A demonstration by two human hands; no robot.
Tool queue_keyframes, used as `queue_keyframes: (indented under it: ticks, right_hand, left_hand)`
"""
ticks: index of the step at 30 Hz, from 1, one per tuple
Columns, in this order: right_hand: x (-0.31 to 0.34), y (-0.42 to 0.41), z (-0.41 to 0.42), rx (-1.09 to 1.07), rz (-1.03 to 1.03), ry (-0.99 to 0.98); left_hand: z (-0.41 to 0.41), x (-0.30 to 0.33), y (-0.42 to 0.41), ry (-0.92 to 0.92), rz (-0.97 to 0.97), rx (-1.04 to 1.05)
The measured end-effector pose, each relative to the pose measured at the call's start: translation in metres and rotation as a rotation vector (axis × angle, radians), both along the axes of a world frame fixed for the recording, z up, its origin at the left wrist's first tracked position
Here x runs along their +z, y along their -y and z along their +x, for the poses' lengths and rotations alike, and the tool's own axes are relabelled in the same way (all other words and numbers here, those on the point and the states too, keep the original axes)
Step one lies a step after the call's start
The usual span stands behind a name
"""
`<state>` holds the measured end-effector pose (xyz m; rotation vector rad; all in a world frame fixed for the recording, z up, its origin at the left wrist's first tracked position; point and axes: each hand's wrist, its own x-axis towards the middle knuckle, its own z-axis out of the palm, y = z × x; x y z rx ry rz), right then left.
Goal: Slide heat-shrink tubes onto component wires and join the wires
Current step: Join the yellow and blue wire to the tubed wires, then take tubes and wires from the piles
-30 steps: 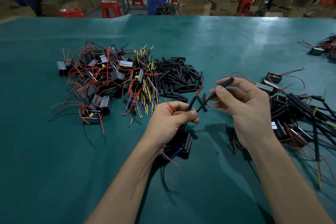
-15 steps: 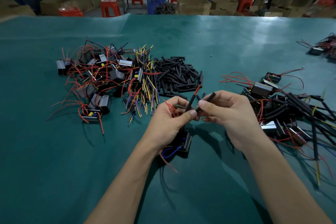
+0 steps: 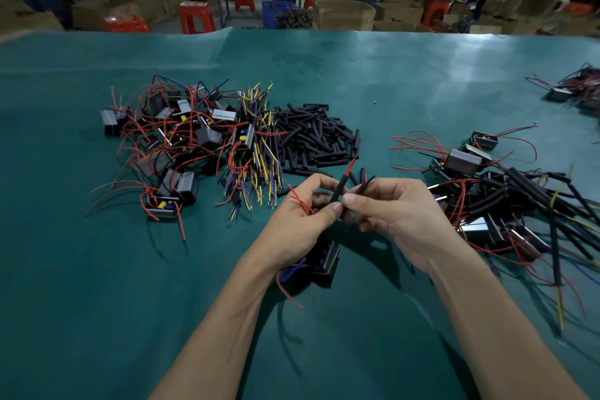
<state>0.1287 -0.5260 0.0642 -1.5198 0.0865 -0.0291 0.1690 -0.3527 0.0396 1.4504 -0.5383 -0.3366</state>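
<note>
My left hand (image 3: 300, 224) holds a small black component (image 3: 326, 261) in its palm and pinches one of its red wires, which wears a black heat-shrink tube (image 3: 339, 189) with the red tip sticking out. My right hand (image 3: 396, 214) pinches a second black tube (image 3: 366, 184) right beside it, thumb tips of both hands nearly touching. More red wires curl over my left fingers. A pile of loose black tubes (image 3: 316, 138) lies just beyond the hands.
A heap of components with red wires (image 3: 168, 143) and a bundle of yellow and blue leads (image 3: 256, 156) lie at the left. Sleeved components (image 3: 506, 201) are piled at the right. Another small heap (image 3: 578, 91) sits far right on the green table (image 3: 97, 286).
My right hand has come down and left with its tube until it meets my left hand. The tube has slid further along the wire; my left hand has hardly moved.
</note>
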Motion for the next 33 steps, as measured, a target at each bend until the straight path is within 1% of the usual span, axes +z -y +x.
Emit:
queue_keyframes:
  ticks: [3,5,10,12,17,21,25,27,30,33]
  right_hand:
    - [0.003,0.005,0.000,-0.105,0.087,0.055]
    - [0.005,0.005,0.000,-0.165,0.095,0.094]
    - [0.002,0.003,0.002,-0.283,-0.084,0.212]
    - [0.003,0.004,0.002,-0.310,-0.093,0.243]
    - [0.004,0.000,0.000,-0.279,-0.132,0.303]
    - [0.006,-0.002,-0.001,-0.258,-0.116,0.315]
    - [0.005,-0.009,-0.001,-0.213,-0.079,0.313]
    - [0.004,-0.013,-0.001,-0.192,-0.040,0.323]
    - [0.004,-0.016,-0.001,-0.193,-0.020,0.346]
    - [0.003,-0.020,-0.002,-0.228,0.029,0.335]
  left_hand:
    - [0.000,0.000,0.001,0.016,0.032,0.031]
    - [-0.001,0.001,0.000,0.037,0.057,0.028]
    - [-0.005,0.007,0.003,0.018,0.043,0.035]
    - [-0.006,0.010,0.005,0.016,0.056,0.043]
    - [-0.008,0.013,0.005,-0.025,0.097,0.081]
    - [-0.010,0.015,0.003,-0.010,0.131,0.113]
    - [-0.013,0.018,0.000,0.015,0.194,0.062]
    - [-0.013,0.018,0.000,0.023,0.171,0.048]
    - [-0.013,0.018,0.001,0.015,0.044,0.067]
    - [-0.015,0.018,0.006,-0.041,-0.068,0.072]
